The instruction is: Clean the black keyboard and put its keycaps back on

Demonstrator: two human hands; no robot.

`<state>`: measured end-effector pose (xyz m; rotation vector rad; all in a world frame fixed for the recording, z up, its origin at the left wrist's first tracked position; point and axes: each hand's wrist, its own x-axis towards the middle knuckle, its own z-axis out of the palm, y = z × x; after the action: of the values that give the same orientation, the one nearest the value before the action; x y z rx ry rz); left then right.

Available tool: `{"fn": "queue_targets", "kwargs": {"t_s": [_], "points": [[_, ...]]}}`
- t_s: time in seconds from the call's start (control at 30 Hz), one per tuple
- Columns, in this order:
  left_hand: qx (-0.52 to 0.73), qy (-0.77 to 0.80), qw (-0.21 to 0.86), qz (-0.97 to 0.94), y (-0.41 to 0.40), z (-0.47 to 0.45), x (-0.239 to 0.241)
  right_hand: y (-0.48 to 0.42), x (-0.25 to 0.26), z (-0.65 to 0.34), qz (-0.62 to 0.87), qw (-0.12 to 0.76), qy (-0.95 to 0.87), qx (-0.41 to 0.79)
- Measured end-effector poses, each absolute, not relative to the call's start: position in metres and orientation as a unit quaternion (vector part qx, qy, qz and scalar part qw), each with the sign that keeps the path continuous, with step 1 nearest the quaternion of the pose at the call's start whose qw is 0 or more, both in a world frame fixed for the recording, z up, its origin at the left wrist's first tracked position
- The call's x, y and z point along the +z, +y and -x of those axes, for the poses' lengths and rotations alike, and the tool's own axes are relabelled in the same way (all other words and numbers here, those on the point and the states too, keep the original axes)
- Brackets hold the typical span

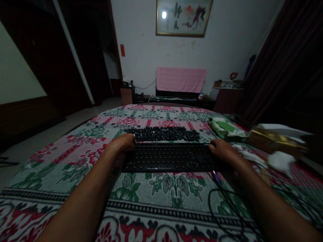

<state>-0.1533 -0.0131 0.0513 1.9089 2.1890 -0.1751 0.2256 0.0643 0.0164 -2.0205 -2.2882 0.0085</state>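
A black keyboard (161,157) with its keycaps off lies across the patterned cloth in front of me, showing rows of bare switches. My left hand (123,143) grips its far left corner with curled fingers. At the far right end, my right hand (222,150) is closed on the edge, thumb side along the top. Just beyond the keyboard, many loose black keycaps (164,133) are spread in a long band. Below the right end is a slim purple object (216,178), its kind unclear. A black cable (210,198) loops on the cloth beside my right forearm.
A green and white packet (224,127) lies at the right, with a gold box (270,139) and crumpled white tissue (281,161) nearer. The floral tablecloth (141,208) covers the table. Against the far wall, a pink cloth (181,79) hangs over a screen-like object.
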Motion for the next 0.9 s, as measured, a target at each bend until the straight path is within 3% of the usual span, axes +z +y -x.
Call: {"fn": "queue_targets", "kwargs": {"t_s": [0.43, 0.9], "points": [[-0.073, 0.778, 0.116, -0.613, -0.012, 0.182, 0.049, 0.061, 0.014, -0.207, 0.626, 0.036, -0.778, -0.022], [-0.075, 0.783, 0.098, -0.609, -0.006, 0.192, 0.041, 0.062, 0.009, -0.209, 0.642, 0.092, -0.761, -0.02]]}}
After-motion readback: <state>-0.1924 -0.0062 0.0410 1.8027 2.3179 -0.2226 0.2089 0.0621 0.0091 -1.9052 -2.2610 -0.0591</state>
